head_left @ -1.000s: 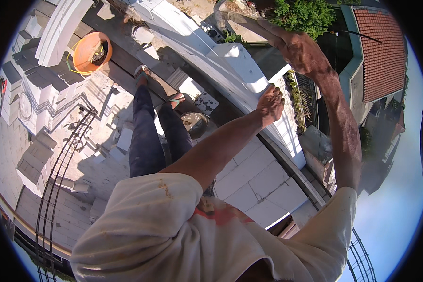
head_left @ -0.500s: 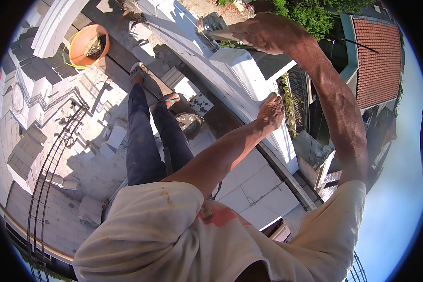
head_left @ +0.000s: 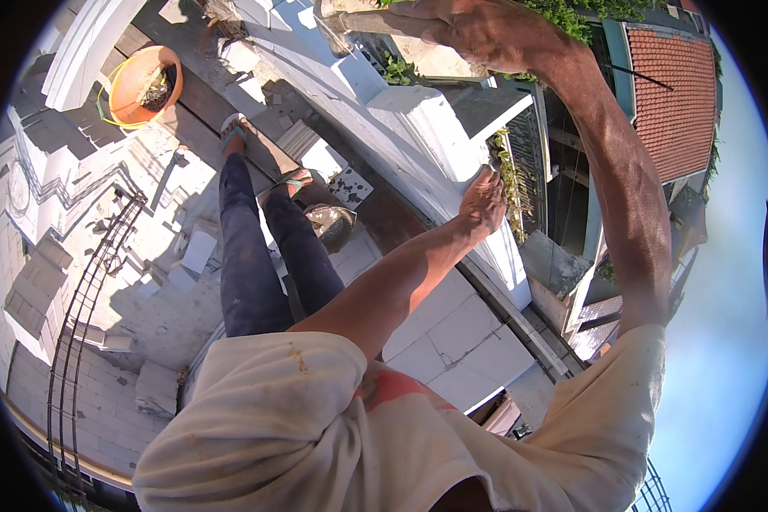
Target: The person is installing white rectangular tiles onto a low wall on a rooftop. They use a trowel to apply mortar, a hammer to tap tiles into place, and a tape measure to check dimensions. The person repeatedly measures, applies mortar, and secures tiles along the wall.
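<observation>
Pale hand tool [head_left: 377, 23], gripped in the right hand [head_left: 491, 36], points toward the white wall [head_left: 392, 164], its long axis set across the wall's length; the left hand [head_left: 484, 203], farther from it, curls at the wall, its contents unclear.

Orange bucket [head_left: 130, 84], long rebar cage [head_left: 84, 299], red-tiled roof [head_left: 670, 102], green foliage [head_left: 576, 27], blue sky [head_left: 725, 316].

The left hand [head_left: 484, 203] is curled at the white wall [head_left: 350, 128]; the right hand [head_left: 486, 36] grips a long pale object [head_left: 375, 23] near the wall's far end. Left of the wall are an orange bucket [head_left: 126, 92], a rebar frame [head_left: 134, 203] and sandalled feet [head_left: 233, 132]; right, a red-tiled roof [head_left: 672, 98].
</observation>
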### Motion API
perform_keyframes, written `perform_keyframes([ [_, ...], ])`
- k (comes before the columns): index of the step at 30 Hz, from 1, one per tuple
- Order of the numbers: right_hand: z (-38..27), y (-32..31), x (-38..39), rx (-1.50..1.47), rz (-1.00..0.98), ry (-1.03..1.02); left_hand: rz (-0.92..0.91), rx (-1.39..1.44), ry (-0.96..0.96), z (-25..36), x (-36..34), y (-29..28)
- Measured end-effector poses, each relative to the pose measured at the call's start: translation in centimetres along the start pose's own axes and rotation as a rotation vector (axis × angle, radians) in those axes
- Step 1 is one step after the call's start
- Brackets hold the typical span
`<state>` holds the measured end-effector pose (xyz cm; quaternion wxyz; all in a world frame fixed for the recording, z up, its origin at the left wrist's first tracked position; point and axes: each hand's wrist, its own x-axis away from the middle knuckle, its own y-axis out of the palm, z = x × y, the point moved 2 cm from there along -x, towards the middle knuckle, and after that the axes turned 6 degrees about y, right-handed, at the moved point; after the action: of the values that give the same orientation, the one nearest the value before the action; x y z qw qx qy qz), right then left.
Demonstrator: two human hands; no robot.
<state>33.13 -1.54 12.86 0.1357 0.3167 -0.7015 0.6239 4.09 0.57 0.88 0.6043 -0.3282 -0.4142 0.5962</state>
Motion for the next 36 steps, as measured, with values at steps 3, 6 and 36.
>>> perform_keyframes([
  [3, -0.2, 2.4, -0.8, 0.191, 0.48, -0.227, 0.018, -0.014, -0.044, -0.8, 0.0, -0.1],
  [6, -1.2, 3.9, -0.5, 0.165, -0.027, 0.08, 0.024, 0.0, -0.043, -0.7, 0.1, -0.1],
  [36, -0.5, 3.1, 5.9, 0.095, 0.084, 0.203, 0.008, 0.058, -0.042, -0.5, -0.1, 0.2],
])
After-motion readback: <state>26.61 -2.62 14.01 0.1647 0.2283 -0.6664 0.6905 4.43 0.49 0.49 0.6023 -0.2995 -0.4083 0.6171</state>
